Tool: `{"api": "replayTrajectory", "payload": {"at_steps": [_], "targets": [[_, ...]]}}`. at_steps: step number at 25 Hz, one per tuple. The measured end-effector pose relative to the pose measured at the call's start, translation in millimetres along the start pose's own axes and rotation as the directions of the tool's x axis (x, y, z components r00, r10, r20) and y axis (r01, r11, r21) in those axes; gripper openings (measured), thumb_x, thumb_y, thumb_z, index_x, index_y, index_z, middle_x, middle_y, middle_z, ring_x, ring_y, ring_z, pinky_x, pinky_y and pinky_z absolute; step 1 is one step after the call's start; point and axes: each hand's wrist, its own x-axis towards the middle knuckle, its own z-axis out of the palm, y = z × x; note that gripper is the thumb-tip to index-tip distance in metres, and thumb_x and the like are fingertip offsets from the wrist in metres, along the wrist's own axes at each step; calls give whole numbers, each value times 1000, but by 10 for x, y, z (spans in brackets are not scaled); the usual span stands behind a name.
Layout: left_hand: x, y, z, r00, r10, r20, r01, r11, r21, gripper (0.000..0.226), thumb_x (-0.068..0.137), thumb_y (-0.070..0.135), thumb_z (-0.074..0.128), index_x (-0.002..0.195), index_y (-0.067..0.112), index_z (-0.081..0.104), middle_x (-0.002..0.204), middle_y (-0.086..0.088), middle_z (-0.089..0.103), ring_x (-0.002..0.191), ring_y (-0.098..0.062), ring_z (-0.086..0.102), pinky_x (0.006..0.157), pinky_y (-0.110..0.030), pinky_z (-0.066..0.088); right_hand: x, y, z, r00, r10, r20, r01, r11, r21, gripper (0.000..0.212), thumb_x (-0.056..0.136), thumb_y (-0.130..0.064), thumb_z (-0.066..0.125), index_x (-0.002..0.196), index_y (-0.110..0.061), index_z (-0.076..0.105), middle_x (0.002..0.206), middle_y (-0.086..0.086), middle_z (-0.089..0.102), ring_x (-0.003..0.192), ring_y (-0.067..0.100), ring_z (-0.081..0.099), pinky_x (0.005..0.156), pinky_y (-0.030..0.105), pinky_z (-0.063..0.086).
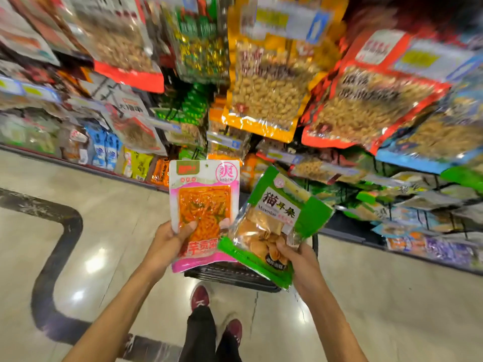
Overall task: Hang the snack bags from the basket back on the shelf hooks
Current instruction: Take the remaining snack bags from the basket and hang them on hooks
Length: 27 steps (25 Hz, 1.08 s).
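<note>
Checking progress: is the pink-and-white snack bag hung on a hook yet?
Not hung: the left hand grips the pink-and-white snack bag upright, its hang hole free.

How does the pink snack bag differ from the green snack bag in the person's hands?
The pink bag stands upright in the left hand; the green bag tilts in the right hand. The pink bag shows orange-red strips, the green bag pale brown crisps. Both are gripped near their lower ends.
</note>
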Motion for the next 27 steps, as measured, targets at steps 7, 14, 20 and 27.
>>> {"api": "replayTrajectory", "payload": {"at_steps": [7,14,20,27], "targets": [[-808,1069,177,977,214,8,-214,976,-30,17,95,18,61,110,15,68,100,-2,77,92,-20,74,76,-25,59,-800,-993,-128,985,-170,-23,169,985,-40,22,86,-8,71,106,-16,70,106,7,76,102,25,71,93,42,54],[-1257,1885,385,892,449,-56,-452,890,-65,13,95,19,59,104,18,69,95,3,77,90,-15,73,79,-25,59,-1341,-1921,-244,893,-450,2,448,888,-106,27,84,0,72,103,-18,66,93,-10,77,89,6,73,74,16,56],[-1337,2488,551,803,596,-12,-594,798,-104,28,98,22,56,121,11,64,111,-2,74,103,-17,70,86,-30,56,-1647,-2489,-366,850,-522,-72,523,852,-13,29,85,-3,71,108,-19,64,101,-1,77,101,22,71,97,45,51],[-1035,3115,782,741,662,113,-651,750,-119,28,96,26,57,117,10,66,106,-5,75,98,-24,72,80,-32,60,-1811,-2908,-471,774,-607,-179,623,781,47,25,92,-23,64,118,-22,62,106,-5,76,98,12,72,75,22,58]]}}
